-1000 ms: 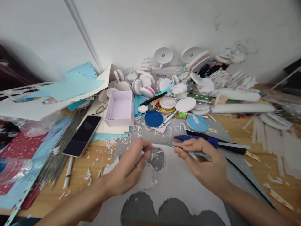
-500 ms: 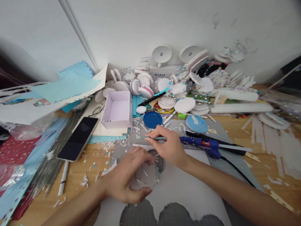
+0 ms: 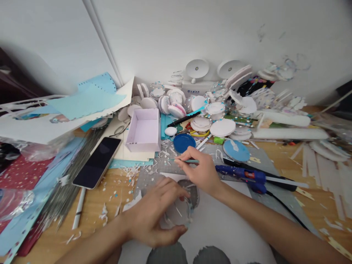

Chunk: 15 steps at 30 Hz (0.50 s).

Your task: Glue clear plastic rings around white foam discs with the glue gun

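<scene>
My right hand is closed in a pinch round a thin teal stick-like tool, whose narrow tip points left over paper scraps on the grey mat. My left hand is curved with thumb and fingers wide apart. Between them lies a round clear ring-shaped piece with pale bits along its edge. Whether the fingers touch it I cannot tell. Under both hands is a white sheet with round holes cut through it, grey showing in them.
A blue glue gun with a black cable lies to the right. Behind stand a lilac open box, a blue disc, a light-blue disc and piled white discs. A phone and wires are left.
The whole view has shifted, so everything appears slightly further right and lower. Both hands keep nearly the same pose; the tool stays in my right hand.
</scene>
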Each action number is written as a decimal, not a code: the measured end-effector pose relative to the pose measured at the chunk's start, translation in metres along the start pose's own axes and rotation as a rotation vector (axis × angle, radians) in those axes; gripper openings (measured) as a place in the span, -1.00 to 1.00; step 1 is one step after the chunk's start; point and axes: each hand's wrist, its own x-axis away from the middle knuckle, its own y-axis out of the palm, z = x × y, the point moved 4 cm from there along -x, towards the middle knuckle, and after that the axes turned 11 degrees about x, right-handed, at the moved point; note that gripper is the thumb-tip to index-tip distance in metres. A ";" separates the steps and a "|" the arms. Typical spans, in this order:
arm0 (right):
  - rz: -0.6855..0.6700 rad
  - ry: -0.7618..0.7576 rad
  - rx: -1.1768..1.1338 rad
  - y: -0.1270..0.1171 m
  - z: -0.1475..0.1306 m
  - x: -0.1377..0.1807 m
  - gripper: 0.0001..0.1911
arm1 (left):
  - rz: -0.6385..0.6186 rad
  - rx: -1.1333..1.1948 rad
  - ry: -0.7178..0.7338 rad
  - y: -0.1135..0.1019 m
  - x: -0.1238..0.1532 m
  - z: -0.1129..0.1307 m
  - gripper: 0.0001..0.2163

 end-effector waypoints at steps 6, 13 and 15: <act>0.010 0.019 -0.034 -0.006 0.001 0.002 -0.85 | -0.024 0.064 0.044 0.000 0.001 0.002 -0.57; 0.236 0.048 -0.220 -0.030 -0.004 0.014 -0.80 | 0.373 0.255 -0.045 -0.018 0.007 -0.007 -0.79; 0.199 0.111 -0.344 -0.032 -0.008 0.018 -0.78 | 0.588 0.259 -0.121 -0.025 0.010 -0.015 -0.85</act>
